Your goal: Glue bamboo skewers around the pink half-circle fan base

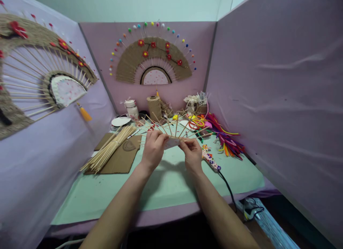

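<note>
A half-made fan of thin wooden skewers (pixel 171 129) fixed to a pale semicircular base is held up above the green table mat (pixel 171 184). My left hand (pixel 153 147) is closed on the fan's left part, fingers curled over the sticks. My right hand (pixel 190 152) pinches the base at its right end. The sticks spread outward and away from me. A bundle of loose skewers (pixel 111 149) lies to the left on brown cardboard (pixel 122 158).
A patterned glue gun (pixel 210 159) with a black cord lies right of my hands. Behind are a twine spool (pixel 154 108), a white jar (pixel 132 108), scissors (pixel 195 124) and coloured pipe cleaners (pixel 227 142). Finished fans (pixel 154 61) hang on the purple partition walls.
</note>
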